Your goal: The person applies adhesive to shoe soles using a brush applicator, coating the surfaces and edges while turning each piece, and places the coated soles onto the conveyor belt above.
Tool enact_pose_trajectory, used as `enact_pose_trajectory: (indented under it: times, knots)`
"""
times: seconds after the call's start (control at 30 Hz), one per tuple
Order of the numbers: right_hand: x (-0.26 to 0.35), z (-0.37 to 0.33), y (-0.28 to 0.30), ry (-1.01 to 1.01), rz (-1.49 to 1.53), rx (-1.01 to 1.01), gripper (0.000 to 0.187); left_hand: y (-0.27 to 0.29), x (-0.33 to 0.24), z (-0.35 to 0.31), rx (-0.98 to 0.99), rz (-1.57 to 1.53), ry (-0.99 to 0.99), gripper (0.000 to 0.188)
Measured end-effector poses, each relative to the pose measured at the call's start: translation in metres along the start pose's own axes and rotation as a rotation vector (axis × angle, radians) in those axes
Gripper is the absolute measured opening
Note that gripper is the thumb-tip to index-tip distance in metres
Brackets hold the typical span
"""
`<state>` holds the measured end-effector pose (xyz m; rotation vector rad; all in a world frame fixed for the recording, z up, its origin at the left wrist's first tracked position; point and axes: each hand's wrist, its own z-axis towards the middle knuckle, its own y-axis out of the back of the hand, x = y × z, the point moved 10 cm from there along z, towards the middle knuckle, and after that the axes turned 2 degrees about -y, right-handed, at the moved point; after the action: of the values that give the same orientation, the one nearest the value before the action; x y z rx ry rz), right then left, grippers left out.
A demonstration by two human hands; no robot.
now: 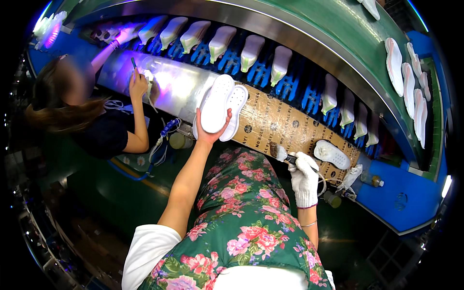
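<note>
Gloved right hand (305, 179) closed round brush (279, 152), bristles at near edge of cardboard sheet (278, 108). Bare left hand (212, 136) grips white sole (217, 101), overlapping other white soles (239, 104). Beyond: row of pale shoe-shaped forms (251, 50) above blue holders (257, 72).

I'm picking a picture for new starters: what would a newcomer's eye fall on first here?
Probably the dark green floral fabric over the wearer's legs, lower middle. Next, the bright white elongated shoe sole in the bare left hand near the centre, and the whitish-bristled brush in the white-gloved right hand, further right. Above, pale shoe-shaped forms with light green tips line the curved green-and-metal machine.
</note>
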<state>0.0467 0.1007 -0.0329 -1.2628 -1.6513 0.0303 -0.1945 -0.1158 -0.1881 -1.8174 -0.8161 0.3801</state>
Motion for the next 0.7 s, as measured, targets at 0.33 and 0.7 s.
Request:
enact_pose_trajectory:
  times: [0.33,0.7]
  knots:
    - [-0.012,0.011,0.010,-0.018,0.000,-0.008,0.023,0.054,0.026,-0.103,-0.329,0.241,0.051,0.083]
    - [-0.002,0.011,0.026,0.110,0.118,-0.054,0.027,-0.245,0.048,-0.015,0.252,1.561,-0.530,0.018]
